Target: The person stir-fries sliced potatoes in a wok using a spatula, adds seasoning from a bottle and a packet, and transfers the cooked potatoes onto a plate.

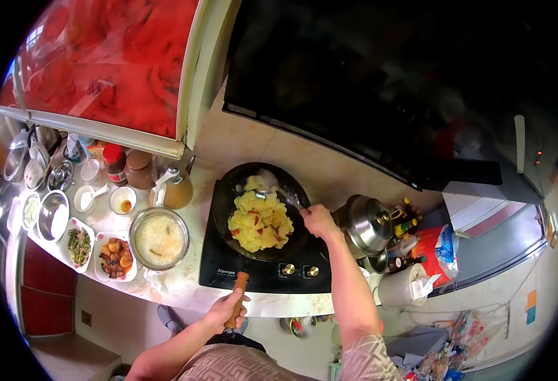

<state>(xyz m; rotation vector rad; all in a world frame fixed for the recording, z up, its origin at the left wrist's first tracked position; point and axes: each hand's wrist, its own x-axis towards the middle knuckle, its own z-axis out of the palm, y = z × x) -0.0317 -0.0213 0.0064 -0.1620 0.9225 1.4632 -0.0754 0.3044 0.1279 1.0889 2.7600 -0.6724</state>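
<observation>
A black wok sits on the stove, full of pale yellow slices with red bits that look like chili. My left hand is wrapped round the wok's wooden handle, in front of the stove edge. At the wok's right rim, my right hand grips a spatula. Its metal blade reaches into the far side of the wok, touching the slices, and is partly blurred. The end of the spatula's handle is hidden by my fingers.
Left of the black stove stand a saucepan of whitish food, a dish of browned chunks and a plate of green food. A lidded steel pot is close on the right. The dark range hood hangs above.
</observation>
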